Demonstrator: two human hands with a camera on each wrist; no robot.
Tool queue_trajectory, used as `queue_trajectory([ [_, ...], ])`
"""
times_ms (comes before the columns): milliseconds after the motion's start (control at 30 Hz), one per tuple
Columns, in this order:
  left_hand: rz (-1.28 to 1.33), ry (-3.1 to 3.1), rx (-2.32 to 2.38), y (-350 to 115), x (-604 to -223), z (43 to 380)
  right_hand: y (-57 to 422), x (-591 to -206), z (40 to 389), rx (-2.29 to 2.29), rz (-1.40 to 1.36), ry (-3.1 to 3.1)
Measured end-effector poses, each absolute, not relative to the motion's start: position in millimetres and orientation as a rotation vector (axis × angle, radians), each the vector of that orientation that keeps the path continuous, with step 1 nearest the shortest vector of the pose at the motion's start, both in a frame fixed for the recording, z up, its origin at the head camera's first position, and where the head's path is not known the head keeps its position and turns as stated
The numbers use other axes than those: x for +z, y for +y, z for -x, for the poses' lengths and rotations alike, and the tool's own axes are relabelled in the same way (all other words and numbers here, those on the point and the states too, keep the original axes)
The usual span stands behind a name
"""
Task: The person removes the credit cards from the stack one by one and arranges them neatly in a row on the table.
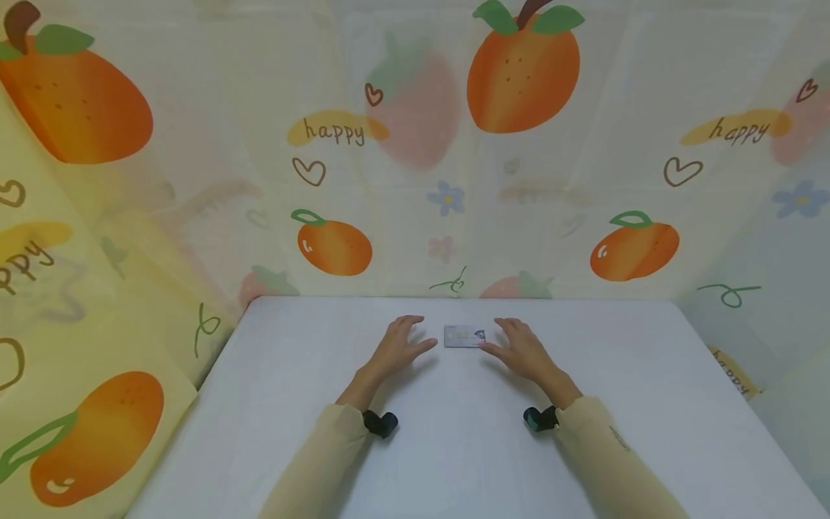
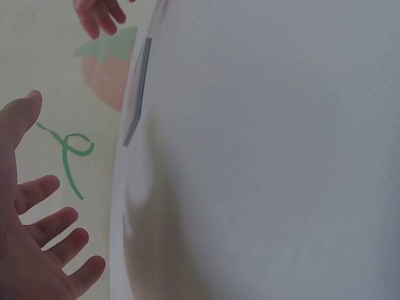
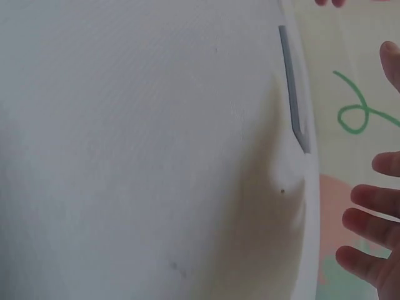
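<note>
A small, flat, silver-grey rectangular box (image 1: pixel 462 336) with a dark picture at its right end lies toward the far side of the table. To its left, my left hand (image 1: pixel 397 349) hovers with fingers spread and holds nothing. On the other side my right hand (image 1: pixel 522 351) is likewise spread, its thumb tip overlapping the box's right end in the head view. The left wrist view catches the thin side of the box (image 2: pixel 144 75) beyond my left fingers (image 2: pixel 55 225). In the right wrist view the narrow grey side of the box (image 3: pixel 288 78) shows left of my right fingers (image 3: pixel 373 226).
A white cloth covers the table (image 1: pixel 447 447). Behind it hangs a pale curtain (image 1: pixel 402 202) printed with fruit, hearts and lettering, which also runs down both sides. Dark wrist cameras sit on the left cuff (image 1: pixel 346 418) and the right cuff (image 1: pixel 577 414).
</note>
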State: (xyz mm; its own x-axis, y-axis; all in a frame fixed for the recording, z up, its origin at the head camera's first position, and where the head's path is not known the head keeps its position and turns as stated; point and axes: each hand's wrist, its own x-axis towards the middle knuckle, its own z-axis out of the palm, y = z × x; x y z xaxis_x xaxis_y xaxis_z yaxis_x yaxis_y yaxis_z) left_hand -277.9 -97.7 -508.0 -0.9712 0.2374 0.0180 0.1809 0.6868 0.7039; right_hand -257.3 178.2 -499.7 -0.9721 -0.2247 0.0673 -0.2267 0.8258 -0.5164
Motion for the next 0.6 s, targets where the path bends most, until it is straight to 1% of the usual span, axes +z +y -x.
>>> queue_trajectory([
  [600,-0.471,2.699,1.262,-61,-522,298,163,-511,280,0.806,-0.461,-3.049],
])
